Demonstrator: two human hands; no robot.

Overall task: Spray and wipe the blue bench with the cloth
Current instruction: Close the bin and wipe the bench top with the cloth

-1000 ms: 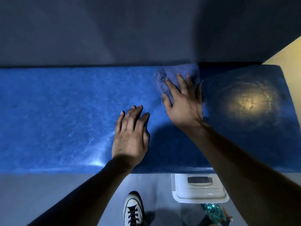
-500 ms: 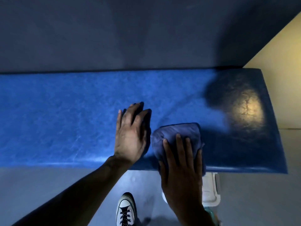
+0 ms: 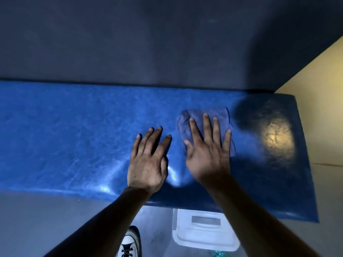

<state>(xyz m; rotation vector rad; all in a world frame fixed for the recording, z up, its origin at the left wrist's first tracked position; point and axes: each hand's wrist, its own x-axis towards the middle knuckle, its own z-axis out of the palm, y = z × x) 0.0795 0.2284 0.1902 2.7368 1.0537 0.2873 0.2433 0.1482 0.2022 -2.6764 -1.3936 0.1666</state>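
The blue padded bench (image 3: 65,138) runs across the view against a dark wall. A folded purple-blue cloth (image 3: 182,125) lies flat on its right half. My right hand (image 3: 207,154) presses down on the cloth with straight, spread fingers. My left hand (image 3: 148,160) rests flat on the bare bench just left of the cloth, fingers straight. No spray bottle is clearly in view.
A white scale-like device (image 3: 204,232) sits on the grey floor under the bench's front edge. My white sneaker (image 3: 129,245) stands beside it, and something teal (image 3: 221,254) shows at the bottom edge. A yellow wall (image 3: 319,108) bounds the bench's right end.
My right hand has pushed the cloth from the bench's front edge back toward the middle. A second ago it was at the far edge. My left hand has stayed in place.
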